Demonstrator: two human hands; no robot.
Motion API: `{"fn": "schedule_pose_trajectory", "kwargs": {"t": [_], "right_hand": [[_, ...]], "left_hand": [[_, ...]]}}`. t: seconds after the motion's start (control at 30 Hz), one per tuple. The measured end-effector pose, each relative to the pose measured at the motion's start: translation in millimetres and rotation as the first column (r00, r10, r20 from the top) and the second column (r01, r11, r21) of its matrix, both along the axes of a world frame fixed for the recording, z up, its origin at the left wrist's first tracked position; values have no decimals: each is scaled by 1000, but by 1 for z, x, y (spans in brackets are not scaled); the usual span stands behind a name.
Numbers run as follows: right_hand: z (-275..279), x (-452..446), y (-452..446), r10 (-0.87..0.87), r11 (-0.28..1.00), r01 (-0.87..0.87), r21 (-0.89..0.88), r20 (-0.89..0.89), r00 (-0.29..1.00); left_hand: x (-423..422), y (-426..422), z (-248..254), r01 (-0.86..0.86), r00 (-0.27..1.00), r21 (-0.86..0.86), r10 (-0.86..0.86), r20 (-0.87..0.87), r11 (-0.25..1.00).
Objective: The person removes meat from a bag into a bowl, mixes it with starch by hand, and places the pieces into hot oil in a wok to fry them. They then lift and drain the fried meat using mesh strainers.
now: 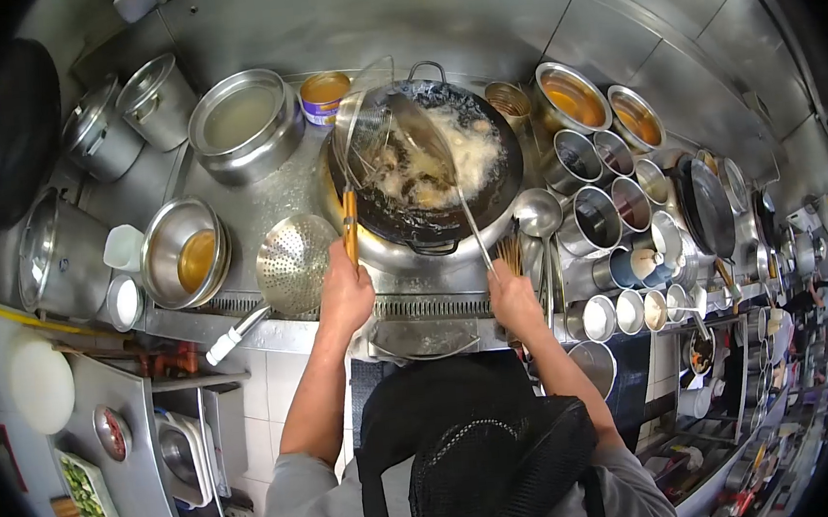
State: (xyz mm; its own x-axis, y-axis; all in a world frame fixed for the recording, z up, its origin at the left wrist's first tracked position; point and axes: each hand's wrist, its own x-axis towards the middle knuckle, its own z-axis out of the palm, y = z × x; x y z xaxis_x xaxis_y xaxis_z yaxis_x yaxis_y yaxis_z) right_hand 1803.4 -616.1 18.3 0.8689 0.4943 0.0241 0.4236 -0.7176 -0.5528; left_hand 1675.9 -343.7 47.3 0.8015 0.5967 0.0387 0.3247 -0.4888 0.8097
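A black wok [510,178] with two loop handles holds bubbling oil [469,152] and browned pieces of food, which I cannot name. My left hand [346,291] is wrapped round the wooden handle of a wire strainer [353,132], whose mesh head is over the wok's left side. In my right hand [516,299] is the thin metal handle of a long-handled ladle [424,136]. Its broad head tilts over the middle of the wok, close to the strainer. Steam and foam blur the food between the two tools.
Left of the wok lie a perforated skimmer [290,259], a metal bowl [162,249] with amber liquid and a large pot [246,126]. A purple-labelled can [324,98] stands behind. On the right are a spare ladle [538,215], sauce bowls [571,95] and several metal canisters [594,217].
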Motion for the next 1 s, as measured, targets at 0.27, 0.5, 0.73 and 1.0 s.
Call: {"fn": "schedule_pose_trajectory", "kwargs": {"t": [0.27, 0.5, 0.73, 1.0], "right_hand": [[29, 69, -58, -112, 992, 101, 75, 169, 979], [-49, 79, -27, 340, 659, 555, 508, -859, 384], [-11, 35, 7, 290, 715, 494, 496, -852, 436], [37, 11, -4, 45, 976, -27, 216, -80, 996]], "left_hand": [[13, 9, -25, -37, 999, 223, 45, -28, 974], [59, -3, -46, -19, 973, 72, 35, -229, 997], [77, -31, -43, -57, 997, -647, 6, -80, 760], [65, -33, -29, 151, 985, -960, 49, 166, 235]]}}
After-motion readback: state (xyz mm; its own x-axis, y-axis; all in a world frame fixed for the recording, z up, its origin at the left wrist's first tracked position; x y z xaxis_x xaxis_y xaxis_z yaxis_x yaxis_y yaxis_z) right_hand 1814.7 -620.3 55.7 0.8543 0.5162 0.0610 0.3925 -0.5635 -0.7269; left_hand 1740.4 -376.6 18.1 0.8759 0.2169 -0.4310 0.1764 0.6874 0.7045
